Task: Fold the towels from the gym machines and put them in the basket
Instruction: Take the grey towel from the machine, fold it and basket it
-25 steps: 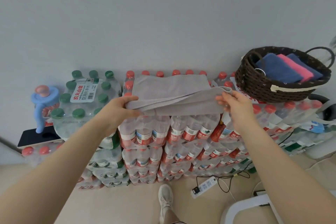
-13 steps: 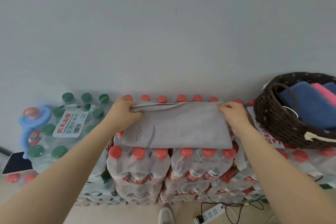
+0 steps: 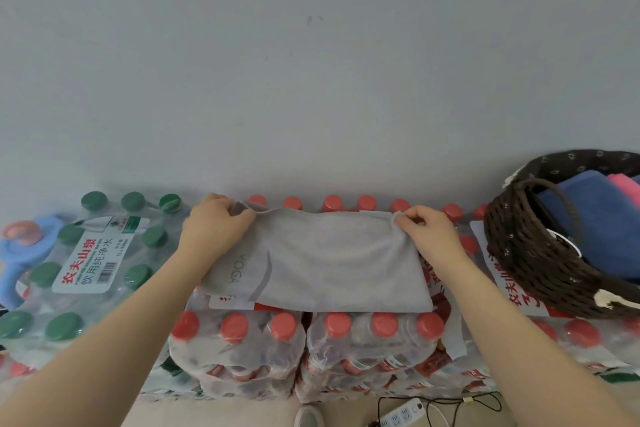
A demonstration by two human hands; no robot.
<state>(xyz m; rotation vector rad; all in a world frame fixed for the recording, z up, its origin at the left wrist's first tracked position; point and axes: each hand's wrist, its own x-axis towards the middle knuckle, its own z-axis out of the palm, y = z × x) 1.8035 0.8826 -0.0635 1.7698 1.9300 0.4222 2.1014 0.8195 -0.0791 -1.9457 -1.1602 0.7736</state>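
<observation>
We see the grey towel (image 3: 325, 260) lying folded flat on top of the red-capped bottle packs (image 3: 304, 340), its "YOGA" print near the left end. Our left hand (image 3: 216, 229) pinches its far left corner; our right hand (image 3: 429, 232) pinches the far right corner, fingers curled on the cloth. To the right, on the packs, sits the dark woven basket (image 3: 530, 253), tilted, holding a blue towel (image 3: 585, 218) and a pink towel (image 3: 623, 189). Green-capped bottles (image 3: 90, 263) stand to the left.

Stacked water-bottle packs (image 3: 374, 340) (red-capped) carry a grey towel (image 3: 332, 260) and wicker basket (image 3: 533, 253).
</observation>
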